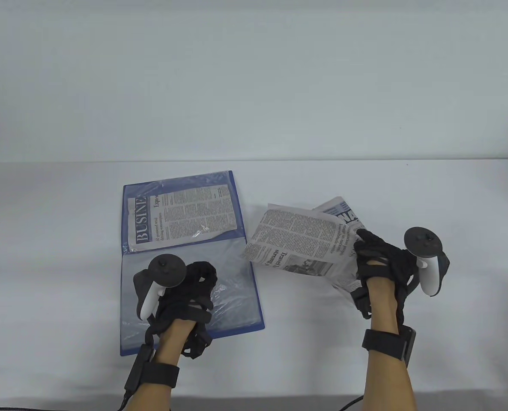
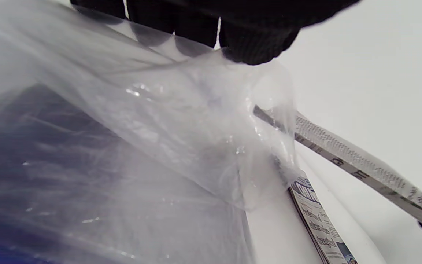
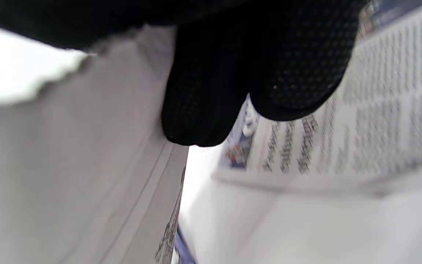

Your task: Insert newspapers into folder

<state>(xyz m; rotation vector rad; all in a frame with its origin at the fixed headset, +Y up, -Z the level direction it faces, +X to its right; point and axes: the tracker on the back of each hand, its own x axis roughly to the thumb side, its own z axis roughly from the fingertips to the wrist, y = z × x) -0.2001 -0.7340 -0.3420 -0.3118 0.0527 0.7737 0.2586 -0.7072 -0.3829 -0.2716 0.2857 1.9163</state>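
An open blue folder (image 1: 245, 261) with clear plastic sleeves lies left of centre. One newspaper sheet (image 1: 181, 216) headed "BUSINE" sits inside its far sleeve. My left hand (image 1: 185, 295) rests on the near half and pinches the near sleeve (image 2: 196, 139), lifting its open edge. My right hand (image 1: 378, 261) grips a folded newspaper sheet (image 1: 294, 242) and holds it lifted just right of the folder; the sheet also shows in the left wrist view (image 2: 361, 165) and in the right wrist view (image 3: 68, 165). Another newspaper (image 1: 344, 214) lies on the table under it.
The white table (image 1: 65, 257) reaches a pale back wall. The lying newspaper shows in the left wrist view (image 2: 321, 223) next to the sleeve's open edge. Cables trail from my wrists at the near edge.
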